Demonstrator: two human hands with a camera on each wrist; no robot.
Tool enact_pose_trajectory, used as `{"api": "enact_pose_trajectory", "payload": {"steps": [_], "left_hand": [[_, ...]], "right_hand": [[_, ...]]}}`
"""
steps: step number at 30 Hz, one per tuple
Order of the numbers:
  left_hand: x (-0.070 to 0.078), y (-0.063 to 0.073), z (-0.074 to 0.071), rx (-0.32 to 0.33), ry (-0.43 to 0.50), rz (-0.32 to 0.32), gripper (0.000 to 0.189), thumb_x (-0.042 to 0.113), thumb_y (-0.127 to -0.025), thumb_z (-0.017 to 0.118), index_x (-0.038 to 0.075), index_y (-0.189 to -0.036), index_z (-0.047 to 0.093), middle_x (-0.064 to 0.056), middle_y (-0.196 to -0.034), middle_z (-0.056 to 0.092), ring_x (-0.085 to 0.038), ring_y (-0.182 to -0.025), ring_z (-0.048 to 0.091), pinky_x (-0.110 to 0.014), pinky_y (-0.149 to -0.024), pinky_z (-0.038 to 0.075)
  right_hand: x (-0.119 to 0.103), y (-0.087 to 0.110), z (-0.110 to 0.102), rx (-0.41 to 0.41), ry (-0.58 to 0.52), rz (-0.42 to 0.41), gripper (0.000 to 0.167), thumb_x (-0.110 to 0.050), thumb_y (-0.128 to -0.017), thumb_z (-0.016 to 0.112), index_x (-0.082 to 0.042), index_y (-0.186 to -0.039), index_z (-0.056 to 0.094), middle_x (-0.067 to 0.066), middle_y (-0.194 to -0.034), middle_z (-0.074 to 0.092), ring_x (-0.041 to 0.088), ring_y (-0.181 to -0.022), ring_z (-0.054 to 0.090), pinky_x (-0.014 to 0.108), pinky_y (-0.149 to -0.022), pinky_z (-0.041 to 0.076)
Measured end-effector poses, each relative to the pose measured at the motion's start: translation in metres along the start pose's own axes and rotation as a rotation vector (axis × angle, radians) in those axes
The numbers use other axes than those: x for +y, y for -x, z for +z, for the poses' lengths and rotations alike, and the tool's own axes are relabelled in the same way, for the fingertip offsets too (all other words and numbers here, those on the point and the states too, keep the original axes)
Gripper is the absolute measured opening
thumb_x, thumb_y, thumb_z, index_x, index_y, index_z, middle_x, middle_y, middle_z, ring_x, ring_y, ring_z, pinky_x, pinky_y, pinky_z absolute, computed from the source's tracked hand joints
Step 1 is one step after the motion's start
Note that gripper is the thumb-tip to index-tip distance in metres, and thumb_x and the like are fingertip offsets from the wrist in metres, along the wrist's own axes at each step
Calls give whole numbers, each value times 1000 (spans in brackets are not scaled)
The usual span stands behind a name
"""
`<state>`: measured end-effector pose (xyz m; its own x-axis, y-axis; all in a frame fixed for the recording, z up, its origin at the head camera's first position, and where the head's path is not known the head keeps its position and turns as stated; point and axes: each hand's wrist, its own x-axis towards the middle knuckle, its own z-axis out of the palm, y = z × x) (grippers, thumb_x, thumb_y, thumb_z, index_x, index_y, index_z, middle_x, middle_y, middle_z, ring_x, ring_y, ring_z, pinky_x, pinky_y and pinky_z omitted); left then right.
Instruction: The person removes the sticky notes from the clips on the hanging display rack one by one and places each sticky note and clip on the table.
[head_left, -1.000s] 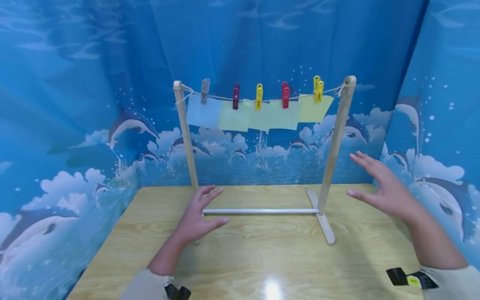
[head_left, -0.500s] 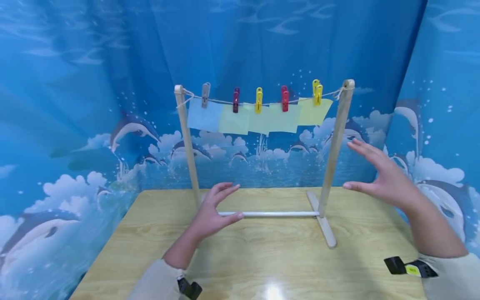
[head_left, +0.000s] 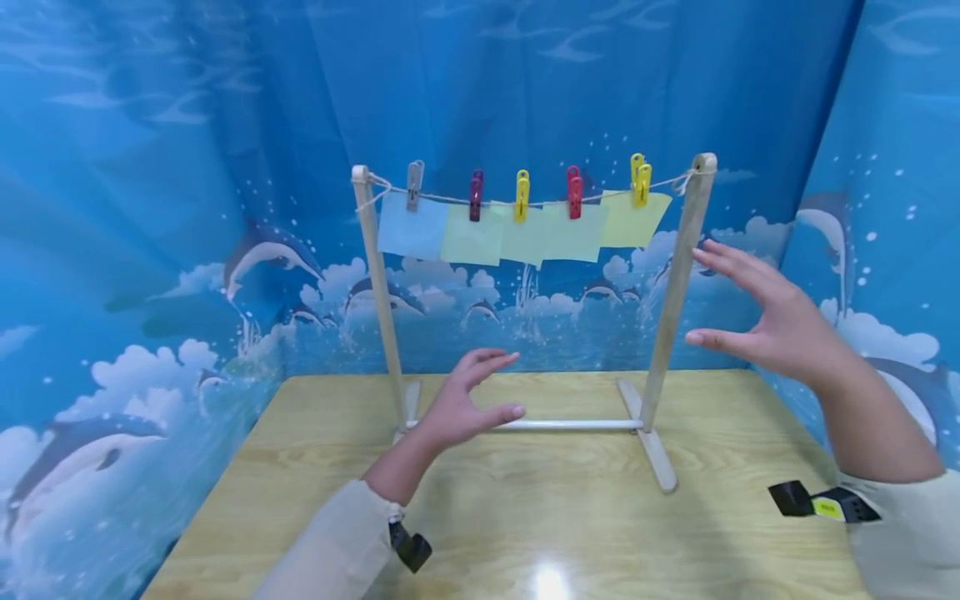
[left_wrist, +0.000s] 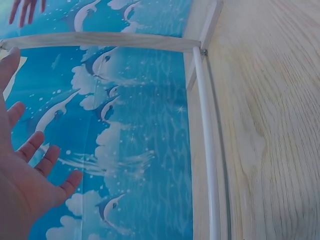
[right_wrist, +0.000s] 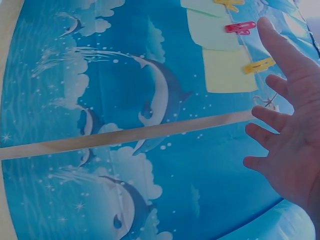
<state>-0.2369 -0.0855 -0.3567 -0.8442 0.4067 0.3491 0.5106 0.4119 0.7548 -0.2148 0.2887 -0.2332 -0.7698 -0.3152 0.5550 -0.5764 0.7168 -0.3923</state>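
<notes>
A wooden rack (head_left: 678, 283) stands on the table with a string (head_left: 450, 198) tied between its two posts. Along the string hang a blue paper sheet (head_left: 411, 232), pale green sheets (head_left: 468, 237) and a yellow sheet (head_left: 628, 223). Clothespins pin them there: grey (head_left: 415, 185), dark red (head_left: 476, 196), yellow (head_left: 522, 196), red (head_left: 574, 192) and another yellow one (head_left: 641, 183). My left hand (head_left: 461, 404), fingers spread and holding nothing, hovers in front of the rack's white bottom bar (head_left: 570, 425). Beside the right post, my right hand (head_left: 772, 321) is raised with fingers apart, also holding nothing.
The rack's right foot (head_left: 656, 458) reaches toward me on the wooden table (head_left: 540, 517). Blue dolphin-print curtains (head_left: 487, 83) enclose the table at the back and both sides.
My left hand has moved right and slightly up, from near the left post toward the middle. My right hand has risen along the right post. The sheets and clothespins stay on the string.
</notes>
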Motion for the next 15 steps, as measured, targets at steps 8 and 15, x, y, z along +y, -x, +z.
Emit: {"api": "enact_pose_trajectory", "payload": {"steps": [8,15], "left_hand": [[-1,-19,12,-29,64,-19,67,39,-83,78,31,-143,50,2,-149,38,-23,-135,36,-49,-106,38],[3,-31,15,-30,126,-25,58,38,-84,77,27,-138,57,0,-150,38,-23,-136,35,-49,-106,38]], "right_hand": [[-10,-8,-6,-32,10,-15,94,-16,-74,87,-29,-152,36,7,-158,29,39,-143,23,79,-88,33],[-18,-18,-13,-42,23,-7,95,-13,-72,88,-28,-151,38,11,-156,31,41,-141,27,78,-89,34]]}}
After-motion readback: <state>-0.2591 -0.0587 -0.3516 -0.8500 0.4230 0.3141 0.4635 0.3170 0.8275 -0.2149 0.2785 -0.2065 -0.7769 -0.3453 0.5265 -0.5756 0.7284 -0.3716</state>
